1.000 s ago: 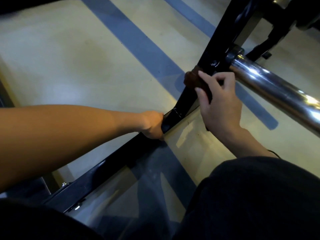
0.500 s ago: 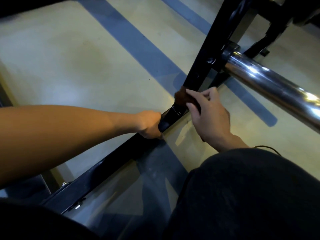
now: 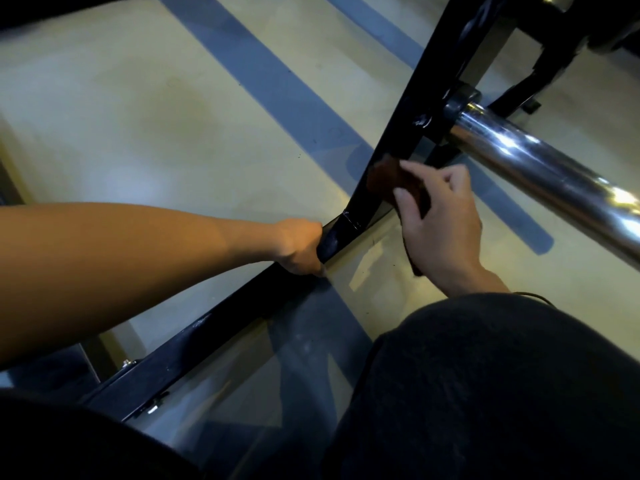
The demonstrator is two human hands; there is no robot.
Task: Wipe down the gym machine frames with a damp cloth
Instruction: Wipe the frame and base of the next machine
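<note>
The dark brown damp cloth (image 3: 391, 180) lies pressed against the glossy black steel frame tube (image 3: 408, 133), on the slanted stretch just above the bend where that tube turns into a lower run. The right hand (image 3: 440, 226) pinches the cloth between thumb and curled fingers, holding it to the tube's near face; part of the cloth hangs down behind the palm. Below the bend, the left hand (image 3: 299, 245) grips the same tube, its fingers wrapped round it and hidden on the far side. The two hands are near each other, with the bend and a short bare length of tube between them.

Above the cloth the tube runs up bare to a black collar, where a thick polished chrome bar (image 3: 540, 174) branches off to the right, passing close above the right hand's knuckles. To the left of the tube lies open pale yellowish floor (image 3: 145, 126) crossed by blue painted stripes (image 3: 263, 74). Below the left hand the tube continues down to a bolted foot. A dark-clothed knee (image 3: 485, 382) fills the space below the right hand.
</note>
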